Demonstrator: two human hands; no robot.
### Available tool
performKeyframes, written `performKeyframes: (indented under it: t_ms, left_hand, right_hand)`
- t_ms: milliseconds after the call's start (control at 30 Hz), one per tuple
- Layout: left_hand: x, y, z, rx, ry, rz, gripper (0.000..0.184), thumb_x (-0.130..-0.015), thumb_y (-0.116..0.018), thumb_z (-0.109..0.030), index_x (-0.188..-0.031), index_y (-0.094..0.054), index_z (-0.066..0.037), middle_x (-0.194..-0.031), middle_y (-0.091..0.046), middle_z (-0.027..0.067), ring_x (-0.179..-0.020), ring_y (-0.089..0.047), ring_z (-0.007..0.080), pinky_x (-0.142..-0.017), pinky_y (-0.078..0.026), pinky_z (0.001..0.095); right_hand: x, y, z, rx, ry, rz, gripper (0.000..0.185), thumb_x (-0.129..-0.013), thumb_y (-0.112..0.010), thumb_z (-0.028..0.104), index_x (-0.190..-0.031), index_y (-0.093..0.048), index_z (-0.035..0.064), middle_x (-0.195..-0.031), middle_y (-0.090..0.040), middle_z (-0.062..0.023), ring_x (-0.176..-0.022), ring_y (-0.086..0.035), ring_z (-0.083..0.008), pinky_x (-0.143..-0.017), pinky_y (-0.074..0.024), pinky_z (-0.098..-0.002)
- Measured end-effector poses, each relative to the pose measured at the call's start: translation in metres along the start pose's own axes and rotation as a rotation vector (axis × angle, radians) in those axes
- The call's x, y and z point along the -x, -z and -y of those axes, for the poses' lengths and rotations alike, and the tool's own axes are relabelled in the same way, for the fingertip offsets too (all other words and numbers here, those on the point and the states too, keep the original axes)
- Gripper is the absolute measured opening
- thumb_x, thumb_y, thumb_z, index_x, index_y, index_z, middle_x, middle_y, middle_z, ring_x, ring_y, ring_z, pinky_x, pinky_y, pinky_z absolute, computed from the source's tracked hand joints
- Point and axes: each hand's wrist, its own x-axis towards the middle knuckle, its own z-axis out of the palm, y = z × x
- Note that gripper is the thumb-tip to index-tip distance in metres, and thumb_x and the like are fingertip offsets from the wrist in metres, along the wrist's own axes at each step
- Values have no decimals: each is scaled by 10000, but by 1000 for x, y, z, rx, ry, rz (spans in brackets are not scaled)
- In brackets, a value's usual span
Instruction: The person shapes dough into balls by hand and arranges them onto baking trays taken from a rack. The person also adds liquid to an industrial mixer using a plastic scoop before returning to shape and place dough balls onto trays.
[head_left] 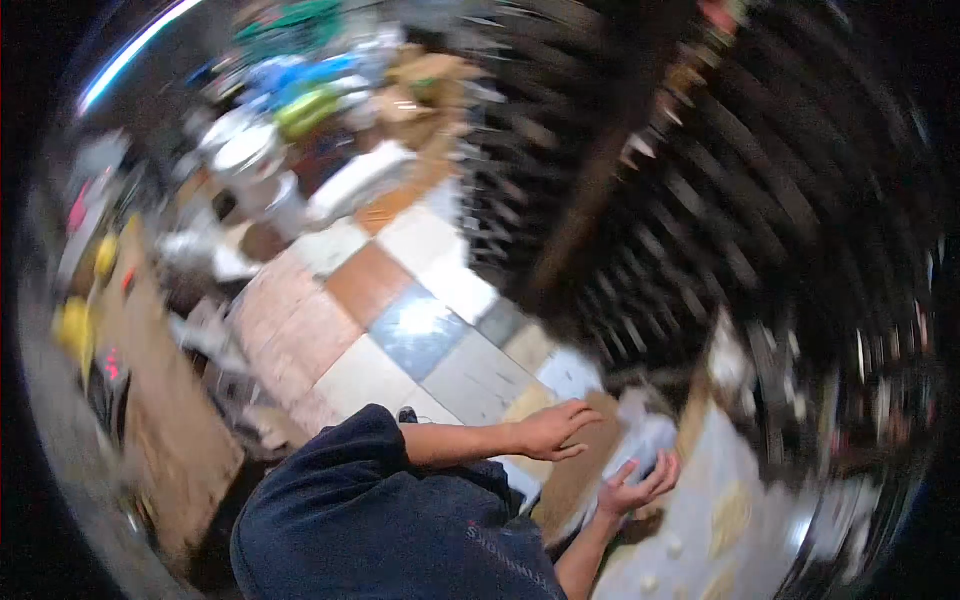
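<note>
My left hand (555,432) reaches in from the left with its fingers stretched out and nothing in it. Below and to the right of it, my right hand (640,485) is turned palm up, fingers loosely bent and apart, holding nothing that I can see. Just behind the right hand lies a pale, bluish-white plastic-looking thing (645,435); whether the hand touches it I cannot tell. A brown board or cardboard piece (598,440) is near both hands. Beside the right hand spreads a whitish surface (690,510) with pale yellowish pieces (732,515) on it.
The floor has mixed tiles (415,325). Toward the upper left stand white buckets (248,150) beside heaped bags and a white bundle (360,182). A wooden board (165,400) runs along the left. Dark slatted shelving or wall (600,150) fills the upper right, blurred by motion.
</note>
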Motion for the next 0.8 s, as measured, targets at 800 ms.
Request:
performKeyframes:
  t_ms: [800]
  left_hand:
    - [771,387,264,-149,2010,-644,503,-749,-579,-373,-1145,-603,-63,-1195,-557,226,-1122,-535,347,-932,-447,400]
  right_hand:
    - [181,-735,593,208,349,1731,276,-798,-593,325,-758,-610,53,-816,-650,-138,-765,-628,-284,-625,-472,-398]
